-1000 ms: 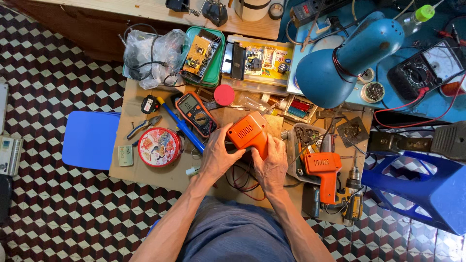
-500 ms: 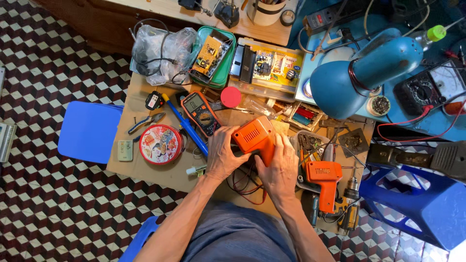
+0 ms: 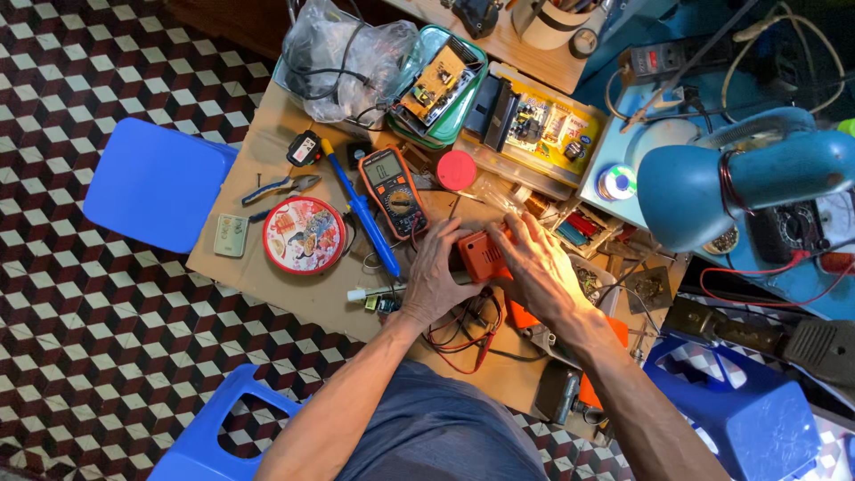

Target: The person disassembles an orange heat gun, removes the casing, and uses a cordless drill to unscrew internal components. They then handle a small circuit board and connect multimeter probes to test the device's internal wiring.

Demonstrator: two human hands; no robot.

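An orange plastic tool body [image 3: 481, 256] rests low over the cardboard work surface [image 3: 267, 160], held between both hands. My left hand [image 3: 434, 278] grips its left side with the fingers wrapped on it. My right hand [image 3: 537, 264] lies over its right side and top, hiding most of it. Red and black wires [image 3: 463, 334] trail beneath the hands. Under my right forearm a second orange cordless drill [image 3: 579, 392] is partly hidden.
An orange multimeter [image 3: 393, 191], a blue-handled tool [image 3: 361, 211], a round red tin [image 3: 304, 235], a red cap [image 3: 456, 170] and pliers [image 3: 281, 187] lie left of the hands. A blue desk lamp [image 3: 739, 174] hangs at right. Blue stools [image 3: 156, 183] stand around.
The camera view has shifted, so everything sits further right. Both hands brought the orange tool body down toward the cardboard, and my right hand now covers more of it.
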